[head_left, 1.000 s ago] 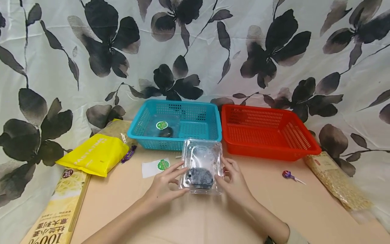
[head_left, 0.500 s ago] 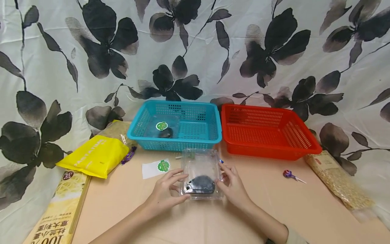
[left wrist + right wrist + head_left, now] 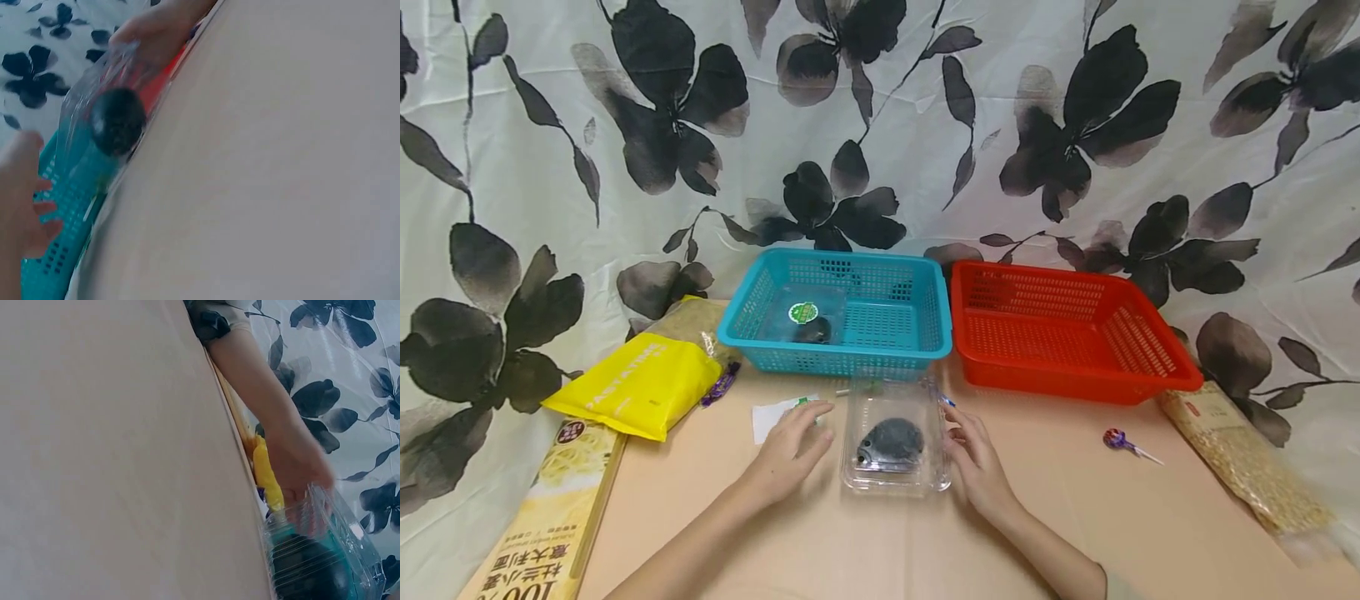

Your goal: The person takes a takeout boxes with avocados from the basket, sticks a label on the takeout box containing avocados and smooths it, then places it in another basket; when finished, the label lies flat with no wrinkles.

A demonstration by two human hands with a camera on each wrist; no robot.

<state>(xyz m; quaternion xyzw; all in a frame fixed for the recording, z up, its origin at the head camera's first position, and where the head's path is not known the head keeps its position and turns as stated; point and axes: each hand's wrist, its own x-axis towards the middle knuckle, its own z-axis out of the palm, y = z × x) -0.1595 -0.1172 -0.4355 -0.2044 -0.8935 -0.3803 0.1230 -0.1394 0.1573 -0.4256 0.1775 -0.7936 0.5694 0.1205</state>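
A clear plastic clamshell box [image 3: 897,400] lies on the table before me, its lid down. Inside, near its front end, is a dark, rounded, fruit-like thing [image 3: 891,443]. My left hand [image 3: 786,450] is off to the box's left, apart from it, fingers loosely bent, over a white paper with a green sticker [image 3: 767,418] that it partly covers. At the box's right edge is my right hand [image 3: 981,467], relaxed, fingertips right at the side wall. In the left wrist view the box [image 3: 78,119] appears between both hands, with the dark thing [image 3: 117,122] showing through it.
Behind stand a teal basket [image 3: 835,360], holding another clear box [image 3: 778,321], and a red basket [image 3: 1075,385]. Left are a yellow bag [image 3: 640,379], a purple-wrapped sweet [image 3: 721,385] and a pasta box [image 3: 550,508]. Right are a lollipop [image 3: 1120,440] and a grain bag [image 3: 1243,462].
The box has come down flat, with its far end lowered and nearer the table. My left hand has let go and moved left; my right hand's grip has loosened.
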